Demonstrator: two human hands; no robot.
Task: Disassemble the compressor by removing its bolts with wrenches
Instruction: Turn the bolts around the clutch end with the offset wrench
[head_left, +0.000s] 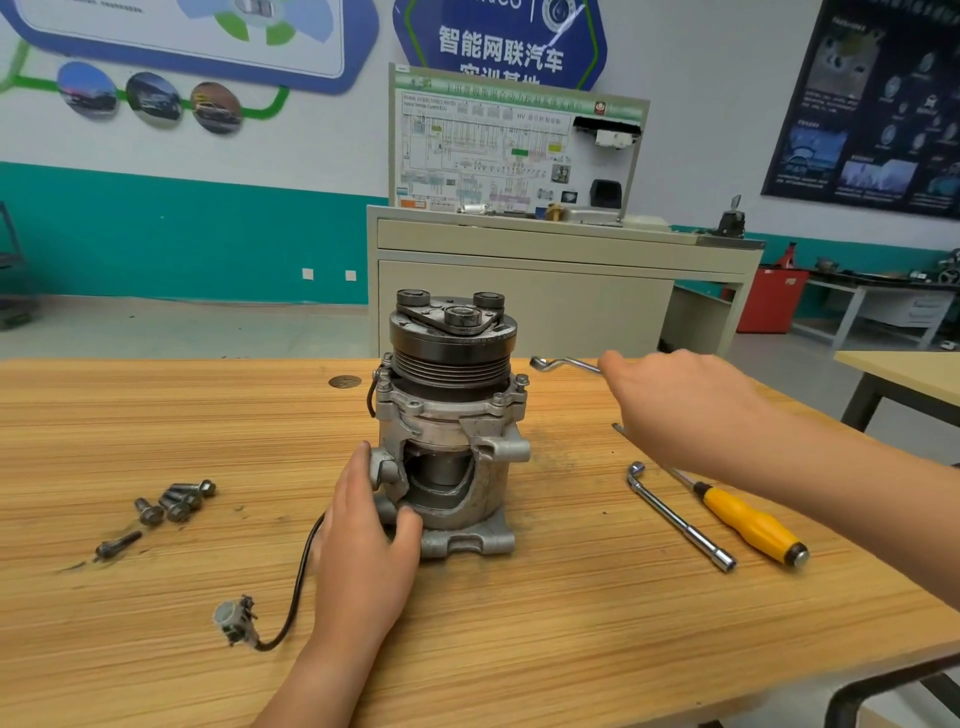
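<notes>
A grey metal compressor (451, 431) with a black pulley on top stands upright in the middle of the wooden table (156, 415). My left hand (363, 540) grips its lower left side, thumb on the front of the base. My right hand (675, 405) is to the right of the compressor and holds a silver ring wrench (563, 364); the wrench's ring end points toward the compressor's upper right bolts (521, 383) but does not touch them.
Several loose bolts (176, 501) lie on the table at the left. A black cable with a grey plug (236, 618) trails from the compressor. An L-shaped socket wrench (680, 519) and a yellow-handled screwdriver (748, 522) lie at the right. A cabinet stands behind.
</notes>
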